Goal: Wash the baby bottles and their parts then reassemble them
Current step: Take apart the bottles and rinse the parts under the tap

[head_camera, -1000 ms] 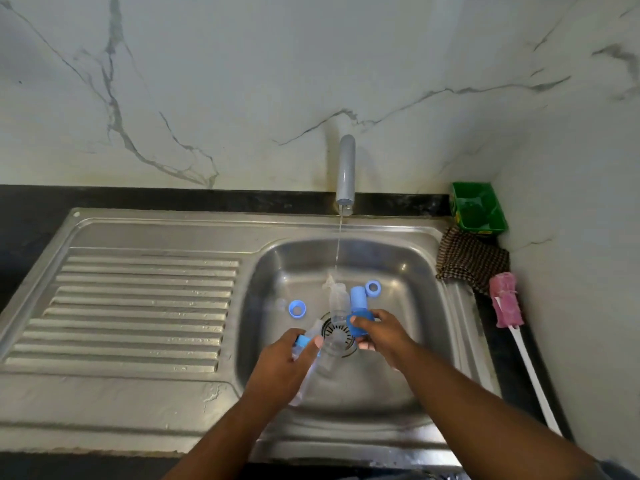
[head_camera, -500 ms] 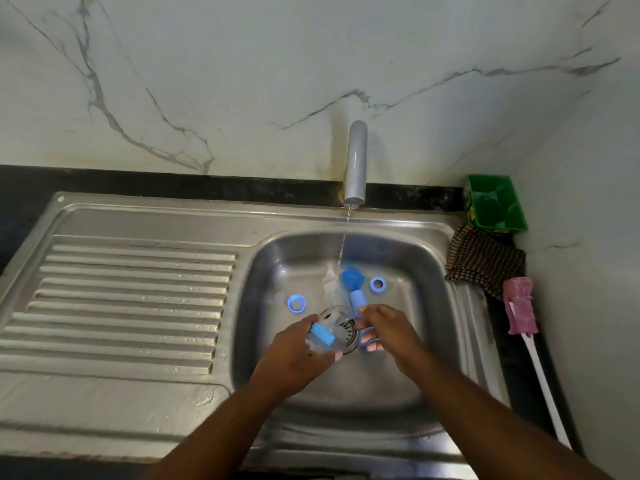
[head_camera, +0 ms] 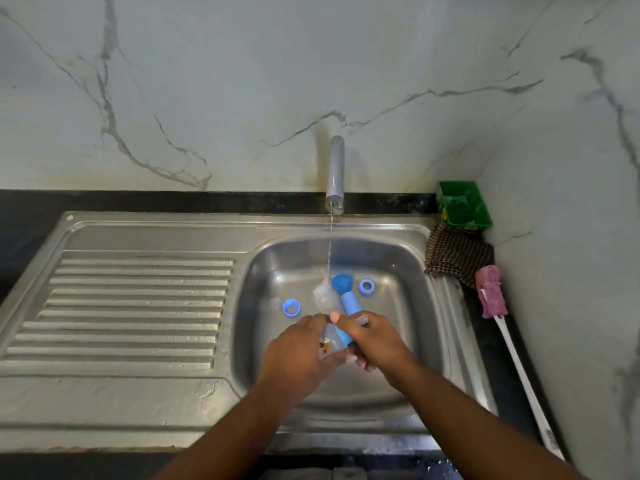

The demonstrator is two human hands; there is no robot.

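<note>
A clear plastic baby bottle (head_camera: 329, 345) is gripped by the left hand (head_camera: 297, 356) and its blue screw ring (head_camera: 345, 336) by the right hand (head_camera: 378, 344), likely for opening, so a firm twist is needed.

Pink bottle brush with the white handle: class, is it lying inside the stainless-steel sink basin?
No, the pink bottle brush lies on the dark counter right of the stainless-steel sink basin, beside the brown checked cloth.

Over the sink (head_camera: 419, 306), the left hand (head_camera: 298, 356) grips a clear bottle (head_camera: 330, 344) while the right hand (head_camera: 379, 344) holds its blue collar (head_camera: 345, 336).
</note>
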